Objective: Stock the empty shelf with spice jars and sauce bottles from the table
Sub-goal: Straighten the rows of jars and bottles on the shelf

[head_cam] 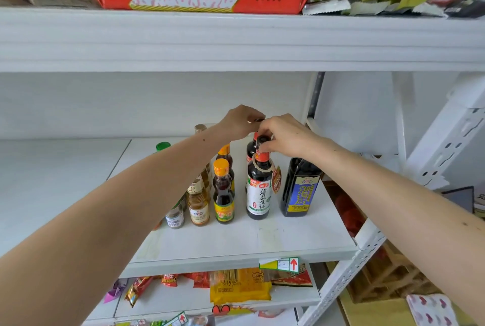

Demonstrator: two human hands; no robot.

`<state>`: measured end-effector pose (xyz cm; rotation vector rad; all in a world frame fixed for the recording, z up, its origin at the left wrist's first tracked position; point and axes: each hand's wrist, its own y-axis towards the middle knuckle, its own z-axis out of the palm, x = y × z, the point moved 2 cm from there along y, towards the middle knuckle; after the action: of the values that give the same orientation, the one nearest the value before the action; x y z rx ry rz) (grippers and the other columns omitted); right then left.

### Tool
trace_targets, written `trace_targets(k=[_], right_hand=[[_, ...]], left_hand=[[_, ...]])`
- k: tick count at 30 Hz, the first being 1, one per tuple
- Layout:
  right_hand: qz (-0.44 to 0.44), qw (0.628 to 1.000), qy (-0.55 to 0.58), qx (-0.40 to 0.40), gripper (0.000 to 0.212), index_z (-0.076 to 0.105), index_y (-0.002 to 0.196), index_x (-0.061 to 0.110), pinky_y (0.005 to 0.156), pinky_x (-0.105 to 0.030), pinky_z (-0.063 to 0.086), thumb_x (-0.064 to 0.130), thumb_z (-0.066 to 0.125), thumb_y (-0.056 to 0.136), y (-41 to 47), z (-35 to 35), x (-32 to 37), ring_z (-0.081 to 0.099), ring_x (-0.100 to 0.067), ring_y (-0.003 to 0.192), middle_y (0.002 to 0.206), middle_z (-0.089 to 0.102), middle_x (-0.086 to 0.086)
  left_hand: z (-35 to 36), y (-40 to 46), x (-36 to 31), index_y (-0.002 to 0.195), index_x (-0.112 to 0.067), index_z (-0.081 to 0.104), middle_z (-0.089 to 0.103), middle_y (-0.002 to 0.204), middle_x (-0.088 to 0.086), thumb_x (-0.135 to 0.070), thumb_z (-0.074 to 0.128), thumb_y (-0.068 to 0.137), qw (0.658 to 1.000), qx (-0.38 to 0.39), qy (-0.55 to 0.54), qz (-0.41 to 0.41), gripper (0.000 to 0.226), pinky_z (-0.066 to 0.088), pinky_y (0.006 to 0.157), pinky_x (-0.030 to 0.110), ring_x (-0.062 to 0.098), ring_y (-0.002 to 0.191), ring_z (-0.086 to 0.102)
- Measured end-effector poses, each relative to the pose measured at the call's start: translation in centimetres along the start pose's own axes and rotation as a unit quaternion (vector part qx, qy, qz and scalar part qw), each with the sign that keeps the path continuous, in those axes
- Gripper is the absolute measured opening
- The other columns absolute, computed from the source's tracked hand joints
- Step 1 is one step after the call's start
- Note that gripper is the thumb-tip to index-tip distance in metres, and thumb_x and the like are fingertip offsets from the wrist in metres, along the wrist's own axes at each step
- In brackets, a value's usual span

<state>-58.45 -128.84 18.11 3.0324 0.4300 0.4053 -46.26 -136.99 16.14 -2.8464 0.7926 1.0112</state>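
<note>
Reaching over the row, I've got both hands up at the caps. My right hand (282, 138) pinches the dark cap of the tall soy sauce bottle (259, 189), which stands upright on the shelf (249, 241), second from the right at the front. My left hand (242, 122) has its fingers curled just behind, above another bottle's red cap; whether it's actually gripping anything I can't tell. This bottle looks like glass, full and dark, so I judge it heavy, rigid, breakable, top-heavy if tipped. The cap suits nudging; for a real lift I'd take the shoulder or body, where the paper label gives friction. The dark squarish bottle (300, 186) stands just beside it on the right, the orange-capped bottle (223, 191) on the left, then the pale oil bottle (198, 202) and a small spice jar (175, 216).
</note>
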Motion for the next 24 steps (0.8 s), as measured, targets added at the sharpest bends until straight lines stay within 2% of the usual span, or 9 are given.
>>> trace_targets(k=[3,7,11,15,19,21,24], right_hand=[[0.007,1.000,0.011,-0.003,0.028,0.068,0.110,0.012,0.068,-0.029,0.046,0.023,0.073,0.085,0.0,0.0,-0.1,0.061,-0.024,0.092,0.107,0.064,-0.010],[0.011,1.000,0.017,-0.010,0.028,0.070,0.109,0.012,0.069,-0.030,0.049,0.023,0.073,0.084,0.0,0.0,0.0,0.061,-0.023,0.091,0.105,0.065,-0.009],[0.013,0.999,0.028,-0.016,0.030,0.070,0.111,0.011,0.064,-0.025,0.045,0.023,0.074,0.084,-0.1,0.0,0.0,0.061,-0.021,0.090,0.105,0.065,-0.008],[0.016,0.999,0.042,-0.029,0.030,0.070,0.112,0.010,0.069,-0.029,0.048,0.023,0.072,0.085,-0.3,0.0,-0.1,0.062,-0.022,0.092,0.106,0.066,-0.009],[0.024,0.993,0.101,-0.054,0.038,0.068,0.117,0.017,0.063,-0.017,0.043,0.026,0.077,0.081,-0.8,0.5,-0.9,0.064,-0.013,0.083,0.108,0.069,-0.003],[0.046,0.986,0.141,-0.076,0.047,0.065,0.122,0.021,0.071,-0.021,0.046,0.029,0.079,0.078,-1.4,0.3,-1.9,0.066,-0.012,0.081,0.111,0.068,-0.001],[0.071,0.976,0.147,-0.145,0.046,0.066,0.119,0.021,0.085,-0.028,0.050,0.035,0.078,0.078,-2.5,-1.0,-4.0,0.067,-0.012,0.088,0.111,0.069,0.002]], left_hand=[[0.1,0.3,0.3,0.122,-0.015,0.067,0.068,0.119,0.004,-0.024,0.064,0.089,1.000,-0.019,-0.003,-0.007,0.034,0.047,0.096,0.033,0.018,0.110,0.060],[0.1,0.7,0.5,0.111,-0.016,0.073,0.072,0.110,0.001,-0.022,0.067,0.087,0.999,-0.029,-0.013,0.005,0.026,0.049,0.091,0.030,0.015,0.104,0.063],[0.1,0.9,0.7,0.110,-0.016,0.074,0.072,0.109,0.000,-0.021,0.070,0.086,0.999,-0.031,-0.028,0.006,0.025,0.046,0.085,0.023,0.013,0.103,0.064],[0.0,0.8,0.8,0.111,-0.016,0.073,0.072,0.110,0.000,-0.023,0.070,0.086,0.999,-0.035,-0.041,0.006,0.026,0.047,0.089,0.025,0.012,0.103,0.064],[0.2,0.5,1.1,0.120,-0.016,0.068,0.069,0.119,0.000,-0.026,0.067,0.089,0.997,-0.026,-0.071,-0.006,0.033,0.047,0.098,0.030,0.014,0.110,0.062],[0.3,0.4,1.2,0.127,-0.019,0.062,0.064,0.126,0.000,-0.029,0.064,0.091,0.997,-0.013,-0.079,-0.019,0.038,0.044,0.103,0.033,0.015,0.116,0.058],[0.4,0.1,1.2,0.134,-0.022,0.056,0.060,0.133,-0.001,-0.034,0.060,0.093,0.991,-0.023,-0.128,-0.041,0.043,0.042,0.105,0.033,0.015,0.120,0.056]])
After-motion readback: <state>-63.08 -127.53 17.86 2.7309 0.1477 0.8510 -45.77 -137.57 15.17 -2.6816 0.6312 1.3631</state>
